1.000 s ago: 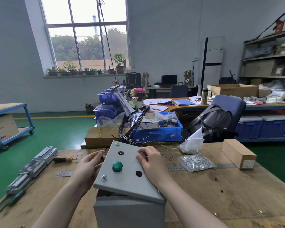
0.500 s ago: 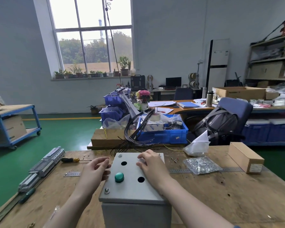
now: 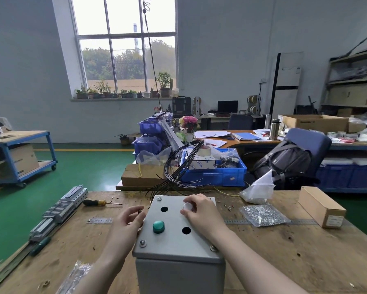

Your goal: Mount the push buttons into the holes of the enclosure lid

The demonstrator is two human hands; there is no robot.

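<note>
While the grey steel enclosure box (image 3: 179,272) stands at the workbench's near edge, its flat grey lid (image 3: 174,236) carries one round green push button (image 3: 158,226) between open holes. Right hand (image 3: 201,213) pinches a small white button (image 3: 187,206) at the far-right hole; left hand (image 3: 128,219), loosely curled, rests beside the lid. Beyond, the blue plastic crate (image 3: 214,177) holds a white carton whose print is unreadable.

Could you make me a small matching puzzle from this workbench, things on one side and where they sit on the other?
Things:
1. round green push button
2. white push button
3. yellow-handled screwdriver
4. brown cardboard box

Places:
A. on the bench, far right
B. under the right hand's fingers
C. mounted in the grey metal lid
D. on the bench, left of the lid

Pairs: 1-C, 2-B, 3-D, 4-A
</note>
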